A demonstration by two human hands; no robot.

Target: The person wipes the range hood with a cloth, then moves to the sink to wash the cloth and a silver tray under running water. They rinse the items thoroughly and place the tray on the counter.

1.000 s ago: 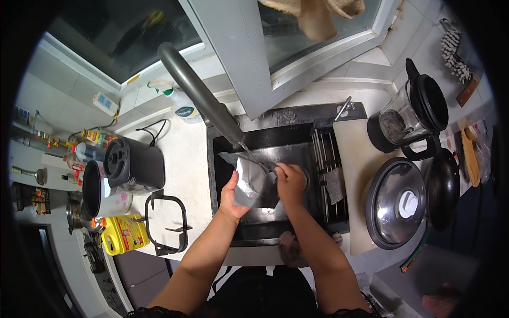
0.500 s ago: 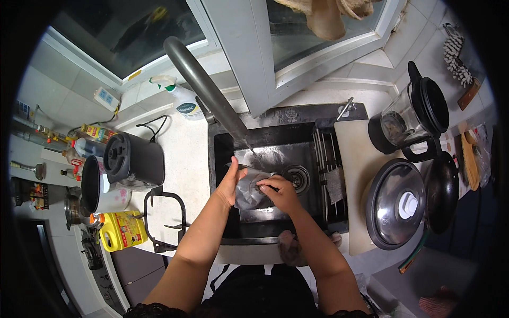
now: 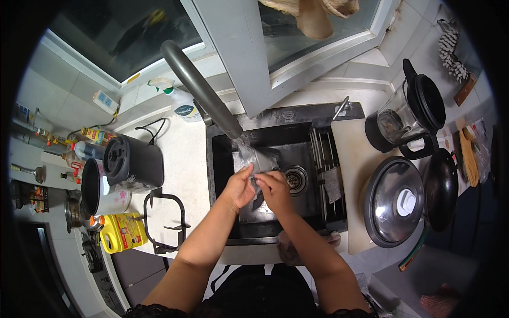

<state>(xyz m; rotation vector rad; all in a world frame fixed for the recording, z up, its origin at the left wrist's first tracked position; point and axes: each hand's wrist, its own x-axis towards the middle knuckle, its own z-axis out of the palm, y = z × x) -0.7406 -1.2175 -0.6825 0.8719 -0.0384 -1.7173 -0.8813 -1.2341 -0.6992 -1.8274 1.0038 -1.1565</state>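
- Clear plastic bag (image 3: pixel 258 159), crumpled and wet-looking, held over the black sink (image 3: pixel 222 212) right under the spout of the grey faucet (image 3: pixel 204 93).
- Left hand (image 3: pixel 239 186) closed on the bag's lower left edge, fingers curled, thumb side toward the bag.
- Right hand (image 3: pixel 275 192) pinching the bag's lower right part, fingertips pressed together on the plastic; both hands touching each other above the sink's middle.
- Round metal drain (image 3: pixel 295 180) just right of the hands, at the sink bottom.
- Metal rack (image 3: pixel 323 159) with a grey cloth (image 3: pixel 333 184) along the sink's right side.
- Pale cutting board (image 3: pixel 352 159) on the surface right of the sink, with a round steel lid (image 3: pixel 392 201) and a black pan (image 3: pixel 441 188) beyond it.
- Blender jug (image 3: pixel 403 119) with a dark lid behind the board.
- Left of the sink: black pot stand (image 3: pixel 165 222), yellow oil bottle (image 3: pixel 121 233), dark round canister (image 3: pixel 132 161).
- Spray bottle (image 3: pixel 183 103) near the faucet base, by the window.
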